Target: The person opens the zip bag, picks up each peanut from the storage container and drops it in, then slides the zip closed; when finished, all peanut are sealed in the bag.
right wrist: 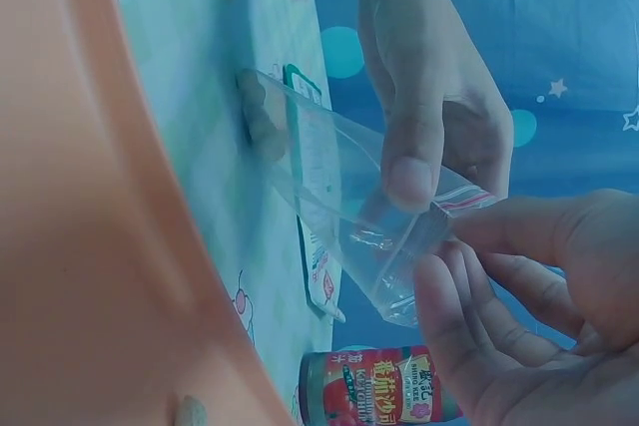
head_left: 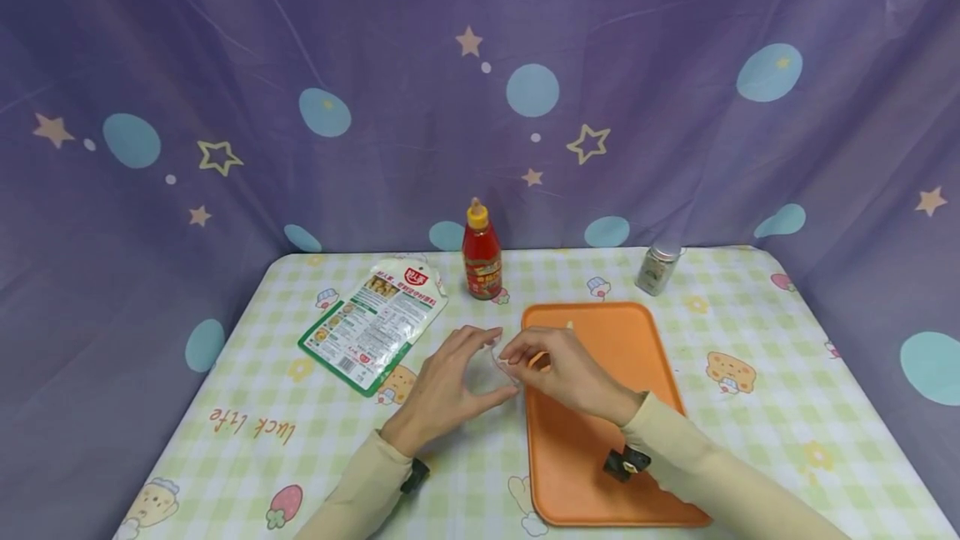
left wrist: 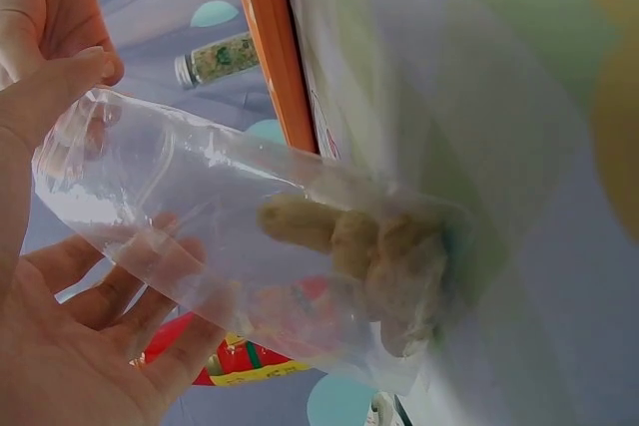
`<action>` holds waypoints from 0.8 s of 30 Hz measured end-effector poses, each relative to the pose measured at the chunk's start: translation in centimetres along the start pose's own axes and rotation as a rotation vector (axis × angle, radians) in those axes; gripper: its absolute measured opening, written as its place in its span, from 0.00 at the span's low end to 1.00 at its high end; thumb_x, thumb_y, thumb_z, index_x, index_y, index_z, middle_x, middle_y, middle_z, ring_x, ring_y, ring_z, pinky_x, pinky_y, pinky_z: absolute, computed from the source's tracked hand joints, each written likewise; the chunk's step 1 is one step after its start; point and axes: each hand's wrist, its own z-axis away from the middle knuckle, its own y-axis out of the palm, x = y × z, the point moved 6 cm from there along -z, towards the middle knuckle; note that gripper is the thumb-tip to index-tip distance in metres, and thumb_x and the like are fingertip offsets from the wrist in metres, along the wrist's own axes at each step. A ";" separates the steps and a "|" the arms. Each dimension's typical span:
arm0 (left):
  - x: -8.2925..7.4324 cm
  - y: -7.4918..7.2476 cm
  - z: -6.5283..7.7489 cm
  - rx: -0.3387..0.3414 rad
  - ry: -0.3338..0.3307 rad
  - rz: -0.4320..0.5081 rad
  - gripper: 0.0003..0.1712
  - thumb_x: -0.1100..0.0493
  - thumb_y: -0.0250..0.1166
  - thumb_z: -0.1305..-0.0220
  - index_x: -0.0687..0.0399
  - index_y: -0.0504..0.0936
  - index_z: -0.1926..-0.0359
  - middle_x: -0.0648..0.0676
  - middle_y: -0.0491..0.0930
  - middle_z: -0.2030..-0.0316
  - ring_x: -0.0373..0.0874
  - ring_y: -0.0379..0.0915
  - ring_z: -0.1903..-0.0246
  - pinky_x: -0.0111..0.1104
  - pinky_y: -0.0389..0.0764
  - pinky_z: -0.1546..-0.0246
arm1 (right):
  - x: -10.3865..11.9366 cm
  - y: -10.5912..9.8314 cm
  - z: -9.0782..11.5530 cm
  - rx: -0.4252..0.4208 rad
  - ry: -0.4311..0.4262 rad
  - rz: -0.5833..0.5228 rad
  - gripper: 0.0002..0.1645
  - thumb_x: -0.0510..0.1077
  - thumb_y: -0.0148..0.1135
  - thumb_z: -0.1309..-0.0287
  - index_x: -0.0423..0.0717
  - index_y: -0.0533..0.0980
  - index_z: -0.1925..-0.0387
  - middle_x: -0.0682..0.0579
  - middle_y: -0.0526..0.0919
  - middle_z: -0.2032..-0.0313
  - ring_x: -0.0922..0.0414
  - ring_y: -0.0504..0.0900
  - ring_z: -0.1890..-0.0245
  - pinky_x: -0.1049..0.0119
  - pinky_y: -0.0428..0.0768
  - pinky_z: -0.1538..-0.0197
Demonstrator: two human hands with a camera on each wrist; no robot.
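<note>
A clear zip bag (left wrist: 210, 197) hangs between the two hands, with several peanuts in their shells (left wrist: 399, 261) at its bottom. My left hand (head_left: 442, 386) holds the bag near its top, thumb on one side and fingers behind the clear film. On the bag's upper edge, beside the red zip strip, my right hand (head_left: 566, 369) pinches the plastic between thumb and fingers. The bag's lower end comes down to the tablecloth, left of an orange tray (head_left: 577, 482). One peanut (right wrist: 190, 412) lies on that tray.
A red ketchup bottle (head_left: 482, 265) with a yellow cap stands behind the hands. To the left lies a white and green food pouch (head_left: 375, 323). A small seasoning jar (head_left: 657, 270) stands at the back right. A patterned curtain (head_left: 480, 107) hangs behind the table.
</note>
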 end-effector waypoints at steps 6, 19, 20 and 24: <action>-0.1 0.1 0.0 0.002 -0.001 0.002 0.45 0.32 0.77 0.44 0.39 0.74 0.29 0.44 0.81 0.42 0.36 0.76 0.41 0.36 0.84 0.42 | 0.0 -0.2 0.1 -0.001 0.003 0.003 0.07 0.40 0.70 0.34 0.53 0.86 0.56 0.57 0.89 0.61 0.65 0.85 0.63 0.70 0.87 0.58; -0.2 0.2 -0.1 0.004 0.002 0.014 0.45 0.33 0.77 0.44 0.40 0.74 0.29 0.44 0.81 0.42 0.36 0.76 0.42 0.36 0.84 0.42 | -3.1 -2.7 1.1 -0.040 0.091 0.007 0.07 0.39 0.69 0.33 0.51 0.85 0.56 0.53 0.89 0.60 0.60 0.86 0.61 0.66 0.88 0.62; -0.2 0.2 -0.1 0.008 0.000 0.017 0.45 0.33 0.76 0.44 0.39 0.74 0.29 0.44 0.81 0.42 0.35 0.76 0.42 0.36 0.84 0.41 | -3.5 -3.0 1.2 -0.046 0.096 0.018 0.06 0.39 0.69 0.33 0.51 0.85 0.56 0.53 0.89 0.60 0.60 0.86 0.61 0.66 0.88 0.62; -0.2 0.2 0.0 0.013 -0.005 0.013 0.45 0.32 0.76 0.44 0.39 0.73 0.29 0.43 0.80 0.42 0.35 0.76 0.41 0.35 0.83 0.40 | -4.9 -3.8 1.6 -0.069 0.113 0.077 0.06 0.39 0.70 0.34 0.48 0.86 0.57 0.55 0.89 0.61 0.60 0.86 0.61 0.68 0.87 0.60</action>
